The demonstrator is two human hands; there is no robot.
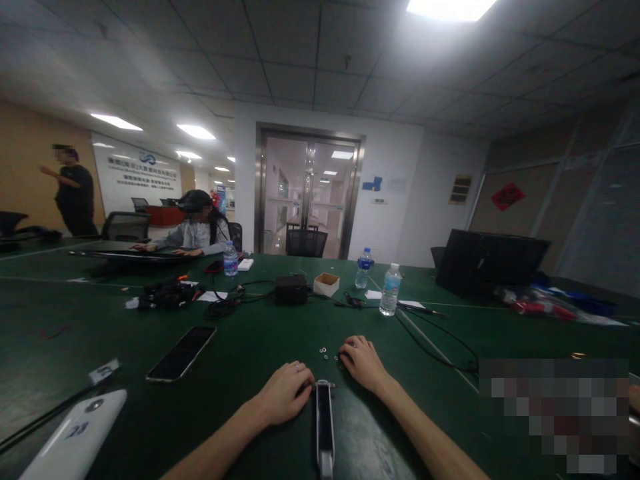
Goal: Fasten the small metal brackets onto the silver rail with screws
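Note:
My left hand has curled fingers, its fingertips at the far end of a long narrow piece with silvery edges and a dark middle. A short metal pin or bolt sticks out crosswise at that end. The piece points straight away from me on the green table. My right hand rests farther out, palm down, with bent fingers a little apart. Close to its fingertips lie several small metal rings, perhaps nuts. I see nothing held in this hand, though its underside is hidden.
Left are a phone and a white device marked 28. Ahead stand a black box, an open carton and water bottles, with cables around them. A person sits across the table; another stands far left. A blurred patch covers the lower right.

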